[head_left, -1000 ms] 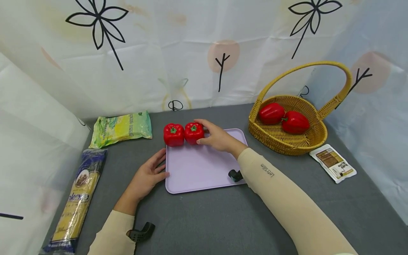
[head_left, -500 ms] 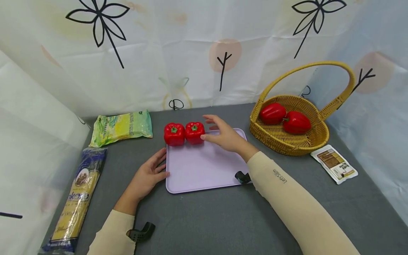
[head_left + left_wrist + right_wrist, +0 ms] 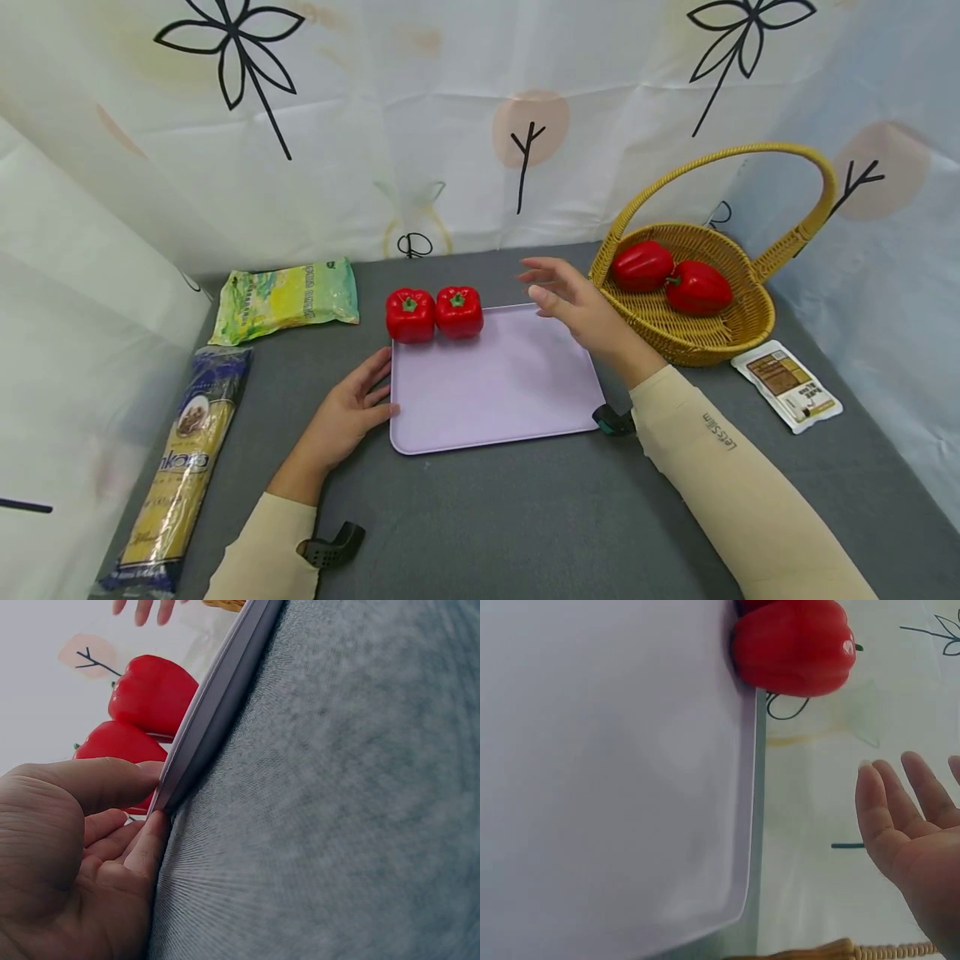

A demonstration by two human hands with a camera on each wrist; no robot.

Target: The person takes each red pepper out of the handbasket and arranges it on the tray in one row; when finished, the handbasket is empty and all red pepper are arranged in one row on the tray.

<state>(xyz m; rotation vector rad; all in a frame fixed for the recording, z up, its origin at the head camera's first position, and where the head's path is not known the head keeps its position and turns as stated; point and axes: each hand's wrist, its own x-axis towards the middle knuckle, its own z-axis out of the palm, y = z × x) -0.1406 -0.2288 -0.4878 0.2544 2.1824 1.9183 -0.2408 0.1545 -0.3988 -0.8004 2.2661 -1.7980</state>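
Note:
A pale lilac tray [image 3: 495, 383] lies on the table, and two red bell peppers [image 3: 410, 317] stand side by side at its back left corner. My left hand [image 3: 348, 414] is at the tray's left edge; in the left wrist view the thumb [image 3: 112, 780] lies at the rim with a finger against its outer side, pinching it. Nothing is in my right hand [image 3: 581, 312], whose fingers are loosely bent above the tray's back right corner. The right wrist view shows this hand [image 3: 930, 840] apart from the nearer bell pepper [image 3: 795, 649].
A yellow wicker basket [image 3: 697, 354] with two red peppers [image 3: 697, 288] stands at the back right, a small white pouch [image 3: 787, 385] beside it. On the left lie a green-yellow packet [image 3: 288, 302] and a long pasta bag [image 3: 180, 467]. Printed curtains surround the grey table [image 3: 487, 517].
My right hand has let go of the right-hand bell pepper on the tray and moved right, toward the basket. The left hand stays at the tray's edge.

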